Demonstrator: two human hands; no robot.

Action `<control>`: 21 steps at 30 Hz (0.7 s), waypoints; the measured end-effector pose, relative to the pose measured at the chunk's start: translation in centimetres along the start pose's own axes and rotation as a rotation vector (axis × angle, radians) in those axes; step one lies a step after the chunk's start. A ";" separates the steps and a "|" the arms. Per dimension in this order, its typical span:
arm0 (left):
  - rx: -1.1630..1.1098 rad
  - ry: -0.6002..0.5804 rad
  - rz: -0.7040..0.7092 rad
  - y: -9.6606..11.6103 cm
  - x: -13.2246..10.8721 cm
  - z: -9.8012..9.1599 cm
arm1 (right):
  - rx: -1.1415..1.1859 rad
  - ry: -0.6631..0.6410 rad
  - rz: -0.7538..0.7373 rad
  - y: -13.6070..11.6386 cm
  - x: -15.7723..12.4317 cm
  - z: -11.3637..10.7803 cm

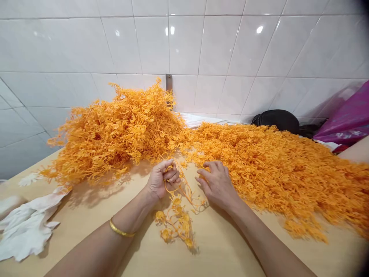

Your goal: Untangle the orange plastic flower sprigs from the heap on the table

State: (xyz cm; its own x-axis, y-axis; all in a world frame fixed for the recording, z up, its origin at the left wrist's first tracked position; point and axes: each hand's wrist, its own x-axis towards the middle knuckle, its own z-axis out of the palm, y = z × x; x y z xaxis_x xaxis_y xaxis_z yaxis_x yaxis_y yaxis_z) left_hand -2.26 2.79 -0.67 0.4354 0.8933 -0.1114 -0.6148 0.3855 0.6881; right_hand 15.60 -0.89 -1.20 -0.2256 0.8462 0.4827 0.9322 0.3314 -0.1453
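the person's left hand (165, 179) is curled nearly closed around the thin stems of an orange sprig (186, 195), which trails toward the person over the pale desk (221, 252), between the forearms. the right hand (218, 182) is partly open, fingers bent and spread, with no grip on anything visible; it sits just beside the near edge of a broad, low orange heap (276, 165). a taller orange pile (115, 130) stands beyond the left hand, toward the tiled wall (184, 46). crumpled white cloth (30, 227) lies at the far left.
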 end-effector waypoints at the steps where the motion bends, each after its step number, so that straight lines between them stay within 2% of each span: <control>1: -0.005 -0.008 0.001 0.0 0.0 0.0 | 0.011 -0.016 -0.009 -0.2 0.0 0.0; 4: -0.031 -0.035 -0.012 0.0 0.0 0.0 | 0.112 -0.061 0.003 -1.0 -0.2 -0.5; 7: -0.049 -0.030 -0.008 0.0 0.0 0.0 | 0.190 -0.206 -0.046 -2.2 -0.7 -1.2; 9: -0.061 -0.011 0.006 0.0 0.1 0.1 | 0.170 -0.307 -0.084 -2.9 -1.1 -1.5; 12: -0.064 0.031 0.015 0.0 0.2 0.1 | 0.083 -0.359 -0.063 -3.3 -1.4 -1.6; 16: -0.010 0.052 0.033 -0.2 0.5 -0.1 | -0.001 -0.251 0.006 -2.8 -1.0 -2.0; 21: 0.118 0.140 -0.052 -0.9 0.4 0.2 | -0.036 -0.079 0.031 -2.3 -0.7 -2.6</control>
State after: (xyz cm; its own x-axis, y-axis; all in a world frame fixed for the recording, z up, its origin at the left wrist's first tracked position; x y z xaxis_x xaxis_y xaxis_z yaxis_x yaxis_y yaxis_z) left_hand -1.40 2.77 -1.14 0.3635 0.8997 -0.2416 -0.5087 0.4090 0.7576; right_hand 14.33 -3.33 1.05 -0.2167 0.8866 0.4086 0.9483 0.2906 -0.1276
